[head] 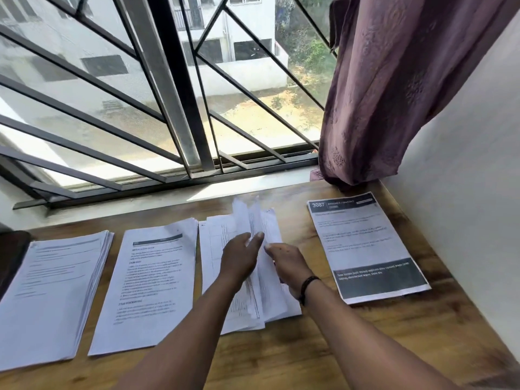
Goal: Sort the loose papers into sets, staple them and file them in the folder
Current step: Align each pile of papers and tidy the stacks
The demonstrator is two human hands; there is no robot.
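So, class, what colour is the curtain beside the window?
Dusky purple curtain, clearest in the head view.

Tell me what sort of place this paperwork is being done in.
Probably a room in a home, at a wooden table pushed against a barred window. A purple curtain hangs at the right, and apartment buildings show outside. Both hands work among the paper stacks.

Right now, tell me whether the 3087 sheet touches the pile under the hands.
Apart. The head view shows bare wood between the 3087 sheet and the pile.
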